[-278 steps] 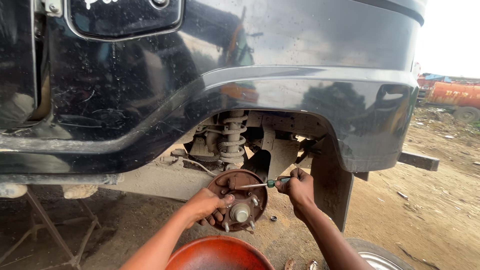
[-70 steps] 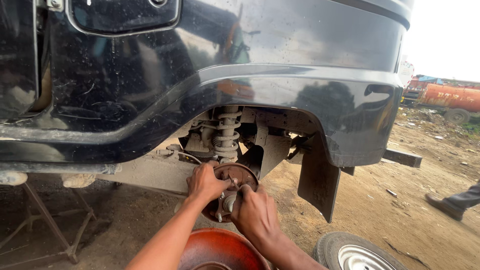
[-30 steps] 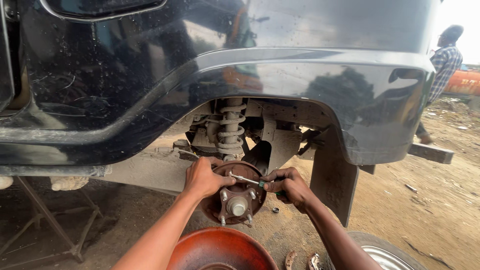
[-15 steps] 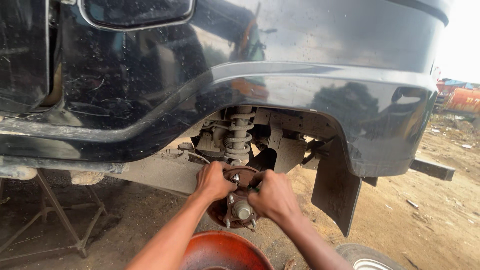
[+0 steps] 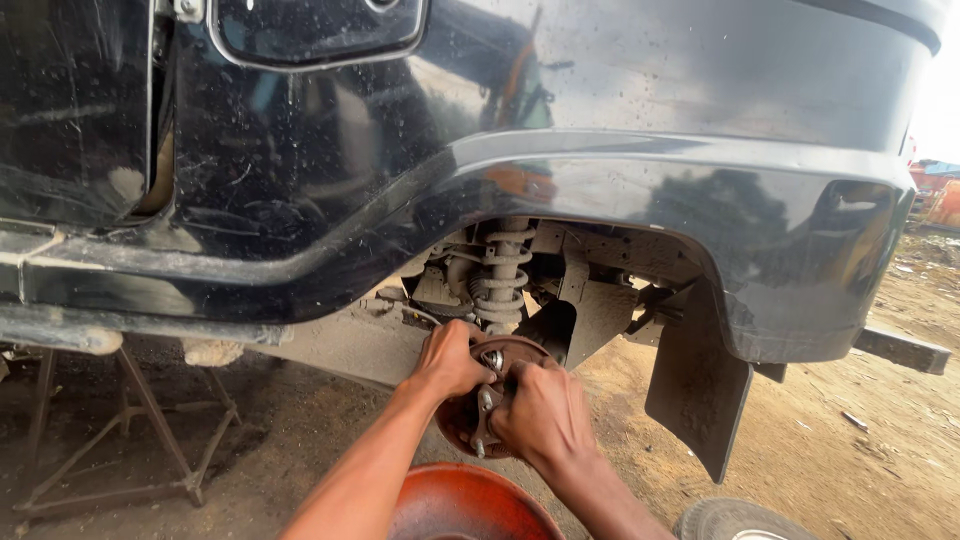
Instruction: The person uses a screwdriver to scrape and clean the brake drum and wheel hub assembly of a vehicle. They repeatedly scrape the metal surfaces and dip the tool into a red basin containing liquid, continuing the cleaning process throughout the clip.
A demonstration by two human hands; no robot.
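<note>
Both of a person's hands worked at the exposed rear wheel hub of a black vehicle raised off bare dirt ground. The left hand curled over the hub's upper left edge, fingers closed against the rusty metal. The right hand was closed in a loose fist over the hub's front, covering most of it; whether it gripped a tool could not be told. The hub sat inside the wheel arch, just below the coil spring and strut. A rust-red brake drum lay directly beneath the forearms, and a tyre lay at the lower right. A mud flap hung just right of the hub, and a metal stand propped the sill at left.
</note>
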